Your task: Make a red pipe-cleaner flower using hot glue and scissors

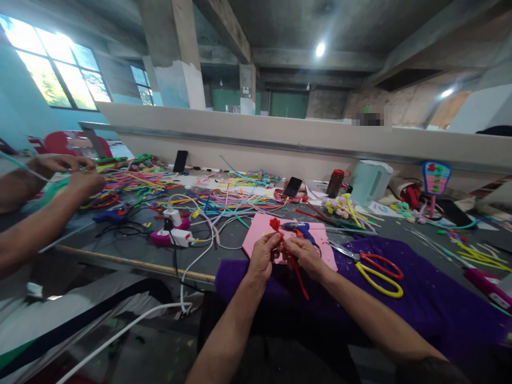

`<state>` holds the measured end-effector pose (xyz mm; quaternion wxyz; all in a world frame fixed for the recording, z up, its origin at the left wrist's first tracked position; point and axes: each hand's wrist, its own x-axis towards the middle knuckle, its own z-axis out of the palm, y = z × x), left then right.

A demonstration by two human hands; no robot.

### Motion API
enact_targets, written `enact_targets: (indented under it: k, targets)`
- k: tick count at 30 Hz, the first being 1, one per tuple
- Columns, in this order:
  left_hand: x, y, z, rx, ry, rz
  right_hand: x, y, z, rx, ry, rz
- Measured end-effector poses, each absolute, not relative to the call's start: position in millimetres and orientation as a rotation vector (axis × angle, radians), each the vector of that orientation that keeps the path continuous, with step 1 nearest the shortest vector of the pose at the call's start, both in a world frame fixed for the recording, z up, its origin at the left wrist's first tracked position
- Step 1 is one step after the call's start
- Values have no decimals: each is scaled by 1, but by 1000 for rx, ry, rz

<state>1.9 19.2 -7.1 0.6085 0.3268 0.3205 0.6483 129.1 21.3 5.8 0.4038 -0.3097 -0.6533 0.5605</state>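
Between my two hands is a red pipe-cleaner flower (274, 224), its bloom poking up above the fingers and a long red stem (299, 278) hanging down to the right. My left hand (264, 255) pinches it just under the bloom. The fingertips of my right hand (303, 255) are closed on the same piece, close against the left. Right behind them, a blue glue gun (300, 230) lies on a pink board (253, 234). Scissors with red and yellow handles (380, 273) rest on purple cloth (424, 304) to the right.
Loose pipe cleaners (240, 200) cover the table's middle. A power strip (172, 237) with white cables (200, 262) sits left of the board. A co-worker's hands (82, 176) work at far left. A pale green kettle (370, 181) and a brown bottle (335, 184) stand behind.
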Motion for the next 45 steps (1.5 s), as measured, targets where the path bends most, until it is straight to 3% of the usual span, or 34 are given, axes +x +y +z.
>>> enact_targets:
  k: [37,45]
  targets:
    - [2,20,-6,668,744,1462,125,16,9,-893,-1620,1237]
    - [0,21,-3,600,665,1423,129,17,8,-841,-1630,1339]
